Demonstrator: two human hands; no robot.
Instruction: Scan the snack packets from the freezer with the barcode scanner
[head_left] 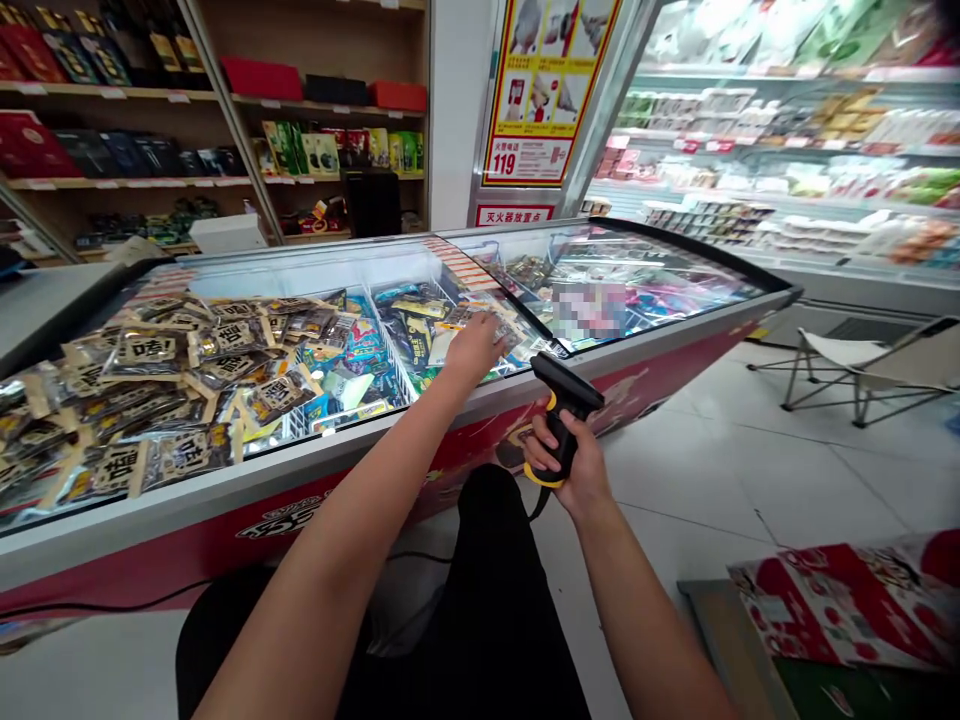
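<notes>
My left hand (476, 350) reaches into the open chest freezer (420, 455) and rests on a wrapped ice-cream packet (491, 322) near the edge of the sliding glass lid (630, 285); its fingers curl over the packet. In front of the freezer's rim, my right hand (566, 470) grips the yellow-trimmed handle of a black barcode scanner (564, 405), whose head points at the freezer. Inside, wire dividers separate heaps of packets: gold and black ones (150, 390) at the left, blue and mixed ones (360, 360) in the middle.
Wooden shelves (225, 100) with boxed goods stand behind the freezer. A chilled display case (787, 150) fills the right. A folding chair (870, 370) stands on the tiled floor. A red patterned carton (847, 600) lies at the lower right. A black cable (105, 605) runs along the freezer's base.
</notes>
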